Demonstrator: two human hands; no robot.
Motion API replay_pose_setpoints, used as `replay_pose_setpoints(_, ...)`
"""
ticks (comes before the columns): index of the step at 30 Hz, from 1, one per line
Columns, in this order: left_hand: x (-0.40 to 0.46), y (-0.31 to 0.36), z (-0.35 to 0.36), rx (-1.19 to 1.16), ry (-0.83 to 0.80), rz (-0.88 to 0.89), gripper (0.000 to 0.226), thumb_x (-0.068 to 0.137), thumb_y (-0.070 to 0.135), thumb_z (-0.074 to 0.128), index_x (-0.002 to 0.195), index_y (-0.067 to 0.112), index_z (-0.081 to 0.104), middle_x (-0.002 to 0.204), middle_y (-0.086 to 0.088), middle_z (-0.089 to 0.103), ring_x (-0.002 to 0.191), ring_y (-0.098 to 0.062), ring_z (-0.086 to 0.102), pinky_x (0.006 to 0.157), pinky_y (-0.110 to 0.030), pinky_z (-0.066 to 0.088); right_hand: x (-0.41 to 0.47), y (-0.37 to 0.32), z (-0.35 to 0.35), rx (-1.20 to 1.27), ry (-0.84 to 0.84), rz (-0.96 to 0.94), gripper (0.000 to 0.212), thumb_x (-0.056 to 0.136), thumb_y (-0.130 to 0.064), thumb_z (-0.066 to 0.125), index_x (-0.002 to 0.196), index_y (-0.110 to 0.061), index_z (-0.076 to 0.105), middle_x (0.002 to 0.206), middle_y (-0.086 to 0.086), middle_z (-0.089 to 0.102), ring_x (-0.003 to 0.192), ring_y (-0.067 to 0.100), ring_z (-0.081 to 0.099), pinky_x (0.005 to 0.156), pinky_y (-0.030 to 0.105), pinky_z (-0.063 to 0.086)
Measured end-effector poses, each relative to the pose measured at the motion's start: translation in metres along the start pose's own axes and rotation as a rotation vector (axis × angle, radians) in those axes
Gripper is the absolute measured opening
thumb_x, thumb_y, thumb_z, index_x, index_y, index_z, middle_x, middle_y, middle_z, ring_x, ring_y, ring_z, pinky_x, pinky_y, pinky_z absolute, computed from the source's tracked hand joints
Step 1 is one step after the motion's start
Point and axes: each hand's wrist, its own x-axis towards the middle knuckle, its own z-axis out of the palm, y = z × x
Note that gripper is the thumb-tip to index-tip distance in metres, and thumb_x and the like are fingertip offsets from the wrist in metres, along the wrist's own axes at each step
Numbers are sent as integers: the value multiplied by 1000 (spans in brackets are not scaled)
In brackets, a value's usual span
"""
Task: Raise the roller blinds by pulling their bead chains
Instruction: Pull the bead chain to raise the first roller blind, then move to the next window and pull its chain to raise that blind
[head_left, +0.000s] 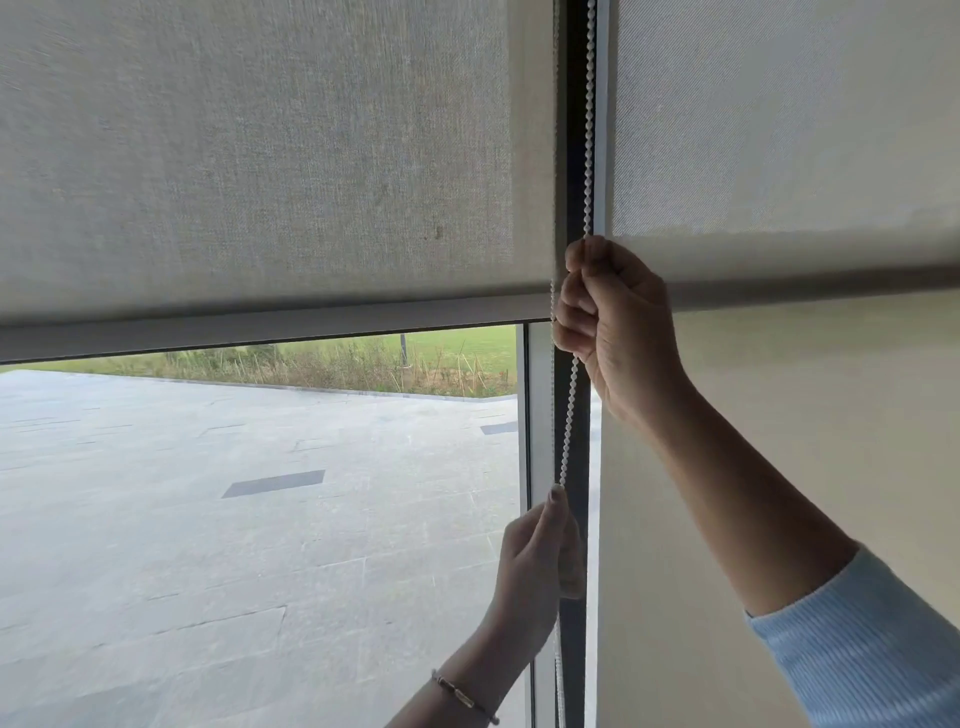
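The left roller blind (260, 156) is a coarse-woven grey-beige fabric, partly raised, with a flat grey bottom bar (260, 332) slanting across the view. Under that bar the window shows a pale paved terrace (234, 519) and a strip of grass and shrubs (389, 358) beyond it.

The white bead chain (571, 405) hangs down the dark window frame (574, 156) between the two blinds. The left hand (535, 566), with a thin bracelet (462, 696) at the wrist, is closed on the chain low down, thumb pressed up along the beads. From that grip the chain rises in a slightly slanted line to the right hand (613, 322), which is clenched in a fist around it, level with the bottom bar of the left blind. Above the fist the chain continues straight up beside the frame and out of the top of the view. A second, thinner strand of beads runs just left of both grips, along the edge of the left blind.

To the right of the fists hangs the right roller blind (779, 130), smoother and paler, with a blurred dark band (831, 286) crossing it at the height of the right hand. The right forearm lies across this blind, ending in a light blue ribbed sleeve (872, 639).
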Motion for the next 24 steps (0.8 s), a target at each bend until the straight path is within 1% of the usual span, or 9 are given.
replay_pose_setpoints(2,1,4,-2,48,-13,59,51,100,52,50,66,14,50,62,-2,50,55,-18,46,56,-29,38,1,-4,-5,-77,-14,-6,24,105,-14,40,100,-16,63,62,-6,55,52,9,51,50,21,42)
replay_pose_setpoints(4,1,6,-7,166,20,96,51,94,56,40,98,13,68,93,0,73,89,-17,68,82,-33,47,-1,-5,-10,-254,-18,21,32,101,-32,43,128,-22,57,103,-2,70,94,12,69,78,29,54)
replay_pose_setpoints(6,-1,11,-15,195,82,89,66,84,69,35,124,25,64,120,9,73,116,-9,65,98,-38,44,-9,0,-14,-402,28,25,56,94,-45,41,147,-28,40,144,-1,54,133,12,52,108,39,45)
replay_pose_setpoints(8,-3,22,-25,198,144,122,70,80,72,33,132,31,59,132,15,68,127,-6,59,108,-43,40,-23,8,-9,-471,67,-49,62,95,-45,38,154,-26,29,161,-3,36,146,6,35,119,29,30)
replay_pose_setpoints(10,-5,33,-36,222,195,184,67,83,69,32,136,34,55,139,18,62,135,-4,52,114,-43,36,-38,21,0,-488,94,-130,60,100,-37,37,156,-21,26,164,-5,29,147,-4,28,117,12,25)
replay_pose_setpoints(14,-17,52,-67,388,306,315,61,91,67,32,146,42,45,151,30,45,145,7,32,117,-23,27,-60,53,19,-573,116,-174,57,100,-32,37,155,-18,27,162,-14,27,150,-1,23,126,34,21)
replay_pose_setpoints(16,-24,62,-85,590,392,377,63,93,70,30,151,46,33,157,34,32,148,10,23,117,-20,21,-68,70,26,-593,88,-185,57,101,-35,38,155,-20,28,161,-19,28,150,-1,24,124,31,22)
replay_pose_setpoints(18,-33,70,-106,874,488,446,64,97,69,25,156,46,20,164,32,17,153,4,11,121,-28,14,-74,90,34,-630,54,-217,57,101,-39,38,155,-22,28,162,-17,29,150,0,25,124,28,23)
replay_pose_setpoints(24,-61,102,-202,1493,648,484,71,105,48,33,162,15,8,172,4,-8,158,-20,-9,127,-33,-6,-76,154,107,-770,-89,-308,58,102,-40,38,155,-18,28,165,-4,26,155,13,18,126,31,15)
